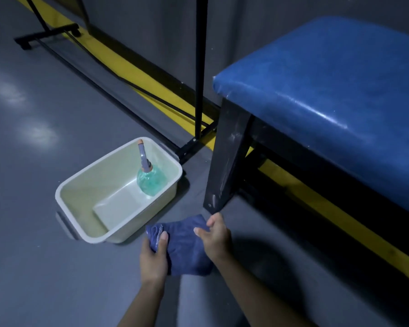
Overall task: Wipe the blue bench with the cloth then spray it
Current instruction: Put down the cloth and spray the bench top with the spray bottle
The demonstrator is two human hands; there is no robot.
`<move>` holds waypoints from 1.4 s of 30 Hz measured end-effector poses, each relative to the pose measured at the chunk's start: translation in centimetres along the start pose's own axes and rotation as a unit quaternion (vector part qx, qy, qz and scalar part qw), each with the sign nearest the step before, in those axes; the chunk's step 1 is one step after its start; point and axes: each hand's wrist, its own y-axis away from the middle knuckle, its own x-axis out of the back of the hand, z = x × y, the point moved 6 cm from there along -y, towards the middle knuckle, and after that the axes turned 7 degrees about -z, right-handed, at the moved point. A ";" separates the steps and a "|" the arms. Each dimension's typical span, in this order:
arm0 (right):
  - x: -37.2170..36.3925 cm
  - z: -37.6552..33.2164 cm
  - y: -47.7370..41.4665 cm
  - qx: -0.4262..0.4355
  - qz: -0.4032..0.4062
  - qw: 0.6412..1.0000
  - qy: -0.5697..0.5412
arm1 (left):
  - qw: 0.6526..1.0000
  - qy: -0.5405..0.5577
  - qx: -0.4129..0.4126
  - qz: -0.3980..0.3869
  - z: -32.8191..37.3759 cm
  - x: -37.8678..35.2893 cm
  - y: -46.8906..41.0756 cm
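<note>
The blue padded bench (328, 90) stands at the right on black legs. Low in the middle, a folded blue cloth (184, 246) hangs above the grey floor between both hands. My left hand (154, 256) grips its left edge, thumb on top. At the cloth's right edge is my right hand (216, 239), fingers partly curled over it, close to the foot of the bench leg. A spray bottle (149, 178) with green liquid and a grey nozzle stands inside a cream plastic tub (85, 182) to the left of the cloth.
The black bench leg (227, 161) slants down just above my right hand. A black metal stand with a pole (200, 67) and a floor bar runs along the grey wall, above a yellow floor stripe (132, 74). Grey floor spreads to the left.
</note>
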 end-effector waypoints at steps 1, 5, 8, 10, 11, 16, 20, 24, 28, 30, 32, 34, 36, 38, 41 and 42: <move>-1.1 0.9 -0.3 -0.009 -0.015 1.000 0.007 | 1.000 0.007 0.028 -0.009 -1.0 0.4 -0.4; -4.2 3.9 -1.2 -0.030 -0.101 0.994 0.042 | 0.995 -0.020 0.089 -0.045 -3.9 1.9 -1.4; -5.4 5.1 -1.4 -0.023 -0.147 0.987 0.059 | 0.992 -0.069 0.085 -0.064 -4.9 2.7 -1.6; -5.7 5.0 -1.2 -0.013 -0.163 0.982 0.091 | 0.987 -0.097 0.095 -0.082 -5.8 2.8 -1.8; -5.8 4.9 -1.1 -0.009 -0.170 0.980 0.104 | 0.985 -0.112 0.096 -0.084 -6.1 2.9 -1.8; -7.4 5.6 -0.1 0.016 -0.220 0.942 0.251 | 0.971 -0.240 0.016 0.017 -5.8 3.6 -1.4; -8.3 6.0 0.5 0.027 -0.183 0.931 0.313 | 0.918 -0.393 0.049 -0.014 -6.3 3.0 -0.2; -8.3 5.5 1.0 0.075 -0.143 0.861 0.483 | 0.811 -0.581 0.051 -0.038 -6.1 2.7 -0.3; -9.0 7.0 1.0 -0.028 -0.262 0.802 0.536 | 0.768 -0.634 0.059 -0.064 -5.6 2.4 -0.4; -8.9 6.4 1.0 -0.054 -0.286 0.788 0.542 | 0.760 -0.637 0.071 -0.104 -5.3 2.2 -0.3; -8.6 4.6 0.9 -0.072 -0.283 0.805 0.516 | 0.789 -0.588 0.050 -0.173 -3.9 1.5 0.1; -7.6 1.0 0.0 -0.035 -0.202 0.866 0.456 | 0.810 -0.547 -0.002 -0.211 -0.5 1.2 0.8; -6.0 -3.8 -1.0 0.026 -0.102 0.921 0.374 | 0.862 -0.477 -0.110 -0.131 4.5 1.7 0.3; -4.9 -8.8 -2.0 0.110 -0.030 0.947 0.299 | 0.910 -0.349 -0.223 -0.010 9.7 2.9 -0.9; -4.9 -14.7 -4.0 0.216 -0.053 0.949 0.225 | 0.942 -0.255 -0.220 0.016 14.4 2.3 -5.0; -5.5 -16.0 -4.8 0.227 -0.087 0.942 0.230 | 0.956 -0.230 -0.182 -0.005 14.9 1.8 -6.9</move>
